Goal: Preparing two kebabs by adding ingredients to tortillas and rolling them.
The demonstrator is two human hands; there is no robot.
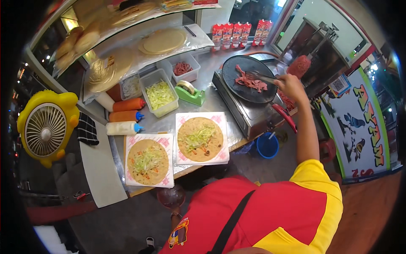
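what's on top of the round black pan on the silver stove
Pinkish strips of meat lie on the round black pan, with long grey tongs in the right hand reaching over them. Whatever lies directly beneath the meat is covered and cannot be seen.

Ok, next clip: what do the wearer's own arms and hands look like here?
The right hand is bare, with no glove, and the forearm is uncovered below a short yellow sleeve. The shirt is red with yellow panels, crossed by a black strap; a colourful emblem shows low on the left. The left hand is too dim to detail.
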